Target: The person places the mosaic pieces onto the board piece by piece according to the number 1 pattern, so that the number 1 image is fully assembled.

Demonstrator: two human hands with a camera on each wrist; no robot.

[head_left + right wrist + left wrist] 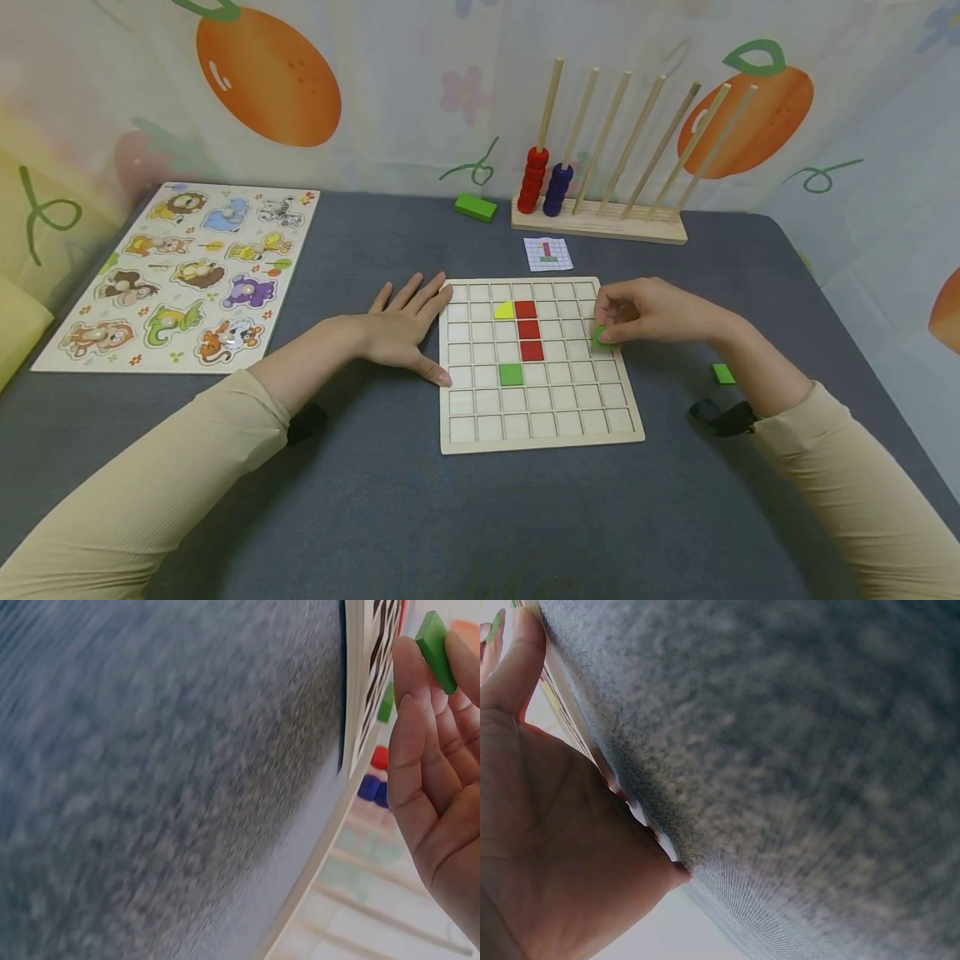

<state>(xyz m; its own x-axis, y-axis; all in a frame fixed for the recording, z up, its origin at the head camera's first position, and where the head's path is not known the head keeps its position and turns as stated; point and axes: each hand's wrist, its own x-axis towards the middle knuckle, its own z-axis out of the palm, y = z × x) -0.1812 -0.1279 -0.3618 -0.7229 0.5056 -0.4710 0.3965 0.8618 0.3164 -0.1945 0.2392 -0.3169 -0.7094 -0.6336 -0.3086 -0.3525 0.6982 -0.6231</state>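
A wooden grid board [540, 444] lies flat in the middle of the table. On its cells sit a yellow rounded tile [505, 311], a column of 3 red square tiles [529, 328] and a green square tile [511, 374]. My left hand [401, 332] rests with spread fingers at the board's left edge, thumb and fingertips touching it. Over the right edge of the board, my right hand [651, 310] pinches another green tile [435, 654] between thumb and fingers. In the right wrist view that tile stands tilted above the board's surface.
A small printed pattern card [548, 254] lies behind the board. Farther back are a green block [475, 207] and a peg stand [600, 223] with red and dark blue beads. An animal puzzle board [161, 312] lies left. One green tile [723, 373] lies beneath the right forearm.
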